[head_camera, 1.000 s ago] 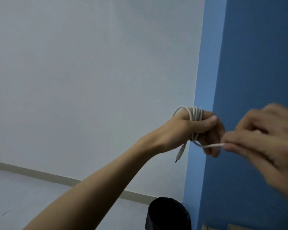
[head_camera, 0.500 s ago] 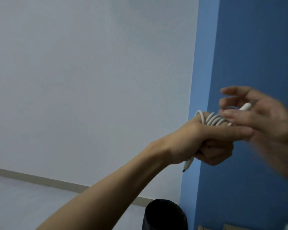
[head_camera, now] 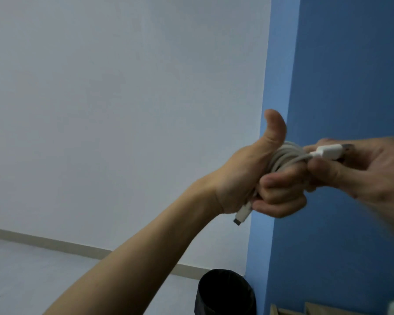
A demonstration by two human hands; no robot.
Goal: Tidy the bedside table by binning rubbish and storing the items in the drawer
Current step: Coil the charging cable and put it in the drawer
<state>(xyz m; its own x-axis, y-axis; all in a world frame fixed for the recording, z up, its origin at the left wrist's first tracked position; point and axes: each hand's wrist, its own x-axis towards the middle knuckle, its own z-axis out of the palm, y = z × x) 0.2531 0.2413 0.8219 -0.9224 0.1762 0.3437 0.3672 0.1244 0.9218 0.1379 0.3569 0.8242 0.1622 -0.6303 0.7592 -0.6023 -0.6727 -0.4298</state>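
My left grip [head_camera: 255,173] held the white charging cable [head_camera: 282,160] coiled round its curled fingers, thumb raised; my right grip [head_camera: 362,169] pinched its USB plug [head_camera: 328,152]. Winding was nearly done, I judged; next, tucking that end in, then the drawer.

A pale grey floor [head_camera: 32,273] is recorded at the lower left of the frame. A black bin [head_camera: 225,294] is stood on it at bottom centre, against the blue wall [head_camera: 350,87]. A light wooden edge [head_camera: 287,312] is noted at the lower right; its identity cannot be determined.
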